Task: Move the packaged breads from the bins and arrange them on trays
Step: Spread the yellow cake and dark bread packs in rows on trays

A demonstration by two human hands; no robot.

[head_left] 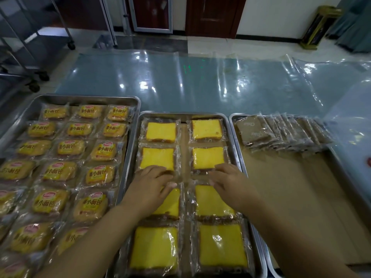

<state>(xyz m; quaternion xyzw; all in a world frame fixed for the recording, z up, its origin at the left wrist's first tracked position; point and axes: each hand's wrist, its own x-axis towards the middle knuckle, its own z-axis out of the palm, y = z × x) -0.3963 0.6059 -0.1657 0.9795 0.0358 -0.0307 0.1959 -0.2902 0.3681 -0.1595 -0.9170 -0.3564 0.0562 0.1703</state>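
Your left hand (150, 184) and right hand (230, 182) lie flat, fingers extended, on the near edges of two clear-wrapped yellow bread slices (157, 157) in the middle tray (180, 114). Eight square, brown-crusted slices sit there, two columns by four rows.

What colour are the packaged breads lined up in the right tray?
The packaged breads are brown; the head view shows them.

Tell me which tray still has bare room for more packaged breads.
The right tray: its paper liner is bare from the row of brown bread packs at the far end toward the near edge. The middle tray is full of yellow cake slices bar a narrow centre strip. The left tray is packed with small bread packs.
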